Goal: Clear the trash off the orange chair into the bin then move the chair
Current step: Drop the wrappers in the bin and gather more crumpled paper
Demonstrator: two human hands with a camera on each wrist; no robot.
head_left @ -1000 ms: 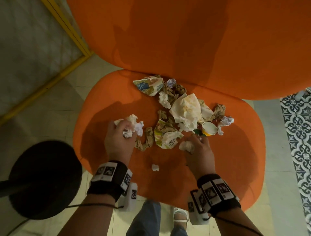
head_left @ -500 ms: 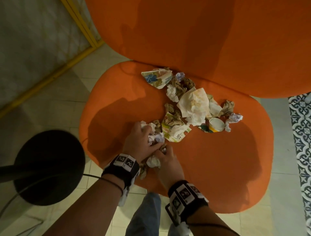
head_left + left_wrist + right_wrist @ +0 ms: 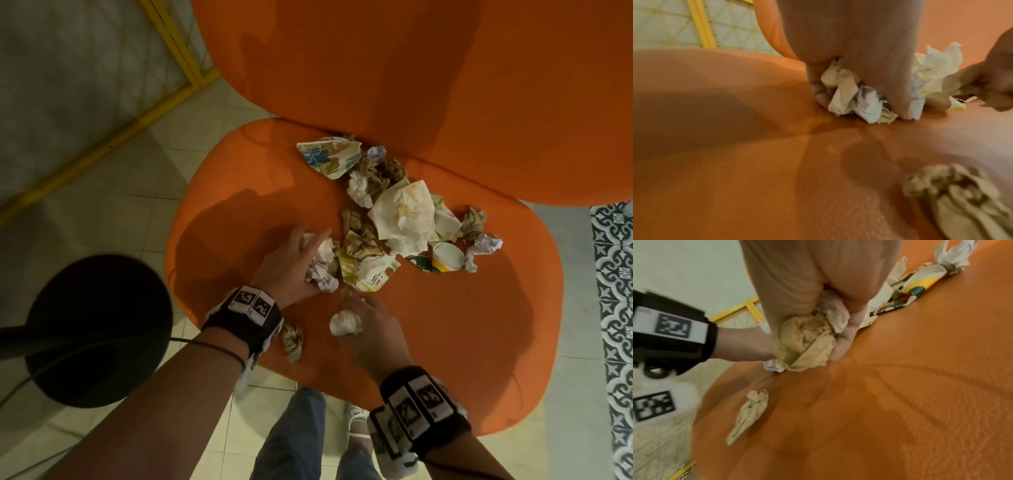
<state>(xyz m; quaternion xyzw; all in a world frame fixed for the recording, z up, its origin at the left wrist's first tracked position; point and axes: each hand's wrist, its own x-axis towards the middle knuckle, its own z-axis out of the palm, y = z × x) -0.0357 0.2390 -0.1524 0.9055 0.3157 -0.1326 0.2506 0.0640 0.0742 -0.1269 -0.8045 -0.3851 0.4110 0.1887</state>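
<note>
— Tiled floor is showing round the orange chair (image 3: 445,342), with a black round base (image 3: 96,329) at its left. Risk?

— A brown paper wad (image 3: 292,341) is lying at the seat's near edge beside the left wrist; a sweep could be knocking it off.

— Hands?

— The right hand (image 3: 371,330) is clenching a white wad (image 3: 345,322) and brown paper (image 3: 807,342). The left hand (image 3: 291,263), fingers curled, is gripping white tissues (image 3: 322,263). Farther back, the main trash pile (image 3: 400,212) is sitting mid-seat. No bin is showing.

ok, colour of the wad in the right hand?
Tan-brown paper wad, with a white tissue bunched beside it. Clearest in the right wrist view.
</note>
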